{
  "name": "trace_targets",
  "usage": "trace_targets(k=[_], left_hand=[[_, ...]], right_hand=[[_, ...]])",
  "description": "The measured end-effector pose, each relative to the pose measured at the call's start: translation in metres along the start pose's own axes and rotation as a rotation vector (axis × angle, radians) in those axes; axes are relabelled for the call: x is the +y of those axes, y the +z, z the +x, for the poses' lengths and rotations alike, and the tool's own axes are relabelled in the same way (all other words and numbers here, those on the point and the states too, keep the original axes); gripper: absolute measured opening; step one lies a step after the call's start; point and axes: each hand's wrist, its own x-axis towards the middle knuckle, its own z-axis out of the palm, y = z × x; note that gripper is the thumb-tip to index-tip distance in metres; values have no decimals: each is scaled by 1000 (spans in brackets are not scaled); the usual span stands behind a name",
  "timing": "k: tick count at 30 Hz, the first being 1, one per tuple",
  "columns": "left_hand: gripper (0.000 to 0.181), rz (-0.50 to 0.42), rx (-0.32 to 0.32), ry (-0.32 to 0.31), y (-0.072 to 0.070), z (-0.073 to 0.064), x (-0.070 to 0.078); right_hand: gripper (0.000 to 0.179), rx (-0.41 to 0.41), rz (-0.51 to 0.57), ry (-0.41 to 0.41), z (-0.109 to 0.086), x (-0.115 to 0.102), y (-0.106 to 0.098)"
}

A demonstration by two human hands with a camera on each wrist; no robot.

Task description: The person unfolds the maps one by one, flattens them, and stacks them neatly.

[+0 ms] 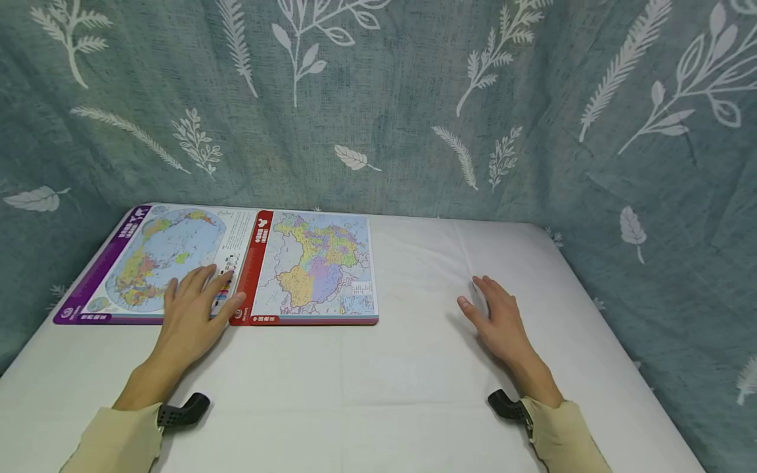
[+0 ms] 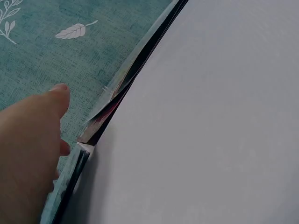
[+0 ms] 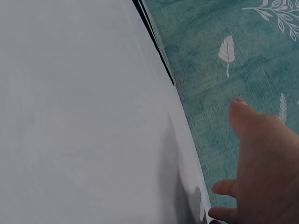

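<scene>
Two map boards lie side by side at the back left of the table in the head view. One is a world map board with a purple strip (image 1: 156,249); the other, to its right, is a China map board with a red strip (image 1: 322,263). My left hand (image 1: 190,322) has its fingers spread over the front right part of the world map, its thumb at the red strip. In the left wrist view this hand (image 2: 28,154) appears beside the boards' thin edges. My right hand (image 1: 503,322), fingers extended and holding nothing, is over the tablecloth well right of the boards.
A white cloth (image 1: 402,387) covers the table. Behind it and along both sides hangs a green curtain (image 1: 402,144) with white leaf prints. Both wrists carry a black strap device, the left one (image 1: 184,411) and the right one (image 1: 505,405), at beige sleeves.
</scene>
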Motion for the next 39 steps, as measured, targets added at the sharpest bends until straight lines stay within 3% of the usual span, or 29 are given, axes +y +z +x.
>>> trace_targets(k=[13,23,31,39], left_hand=[[56,24,13,59,4,1,4],[55,16,30,62,7,2,8],[55,15,34,38,4,1,8],[56,-11,42,57,8,1,9]], right_hand=[[67,-15,-24,-44,-2,-31,22],[72,-23,-37,-106,-4,-55,44],[69,-16,-6,-151,-2,-91,65],[66,-25,14,-150,-5,-107,77]])
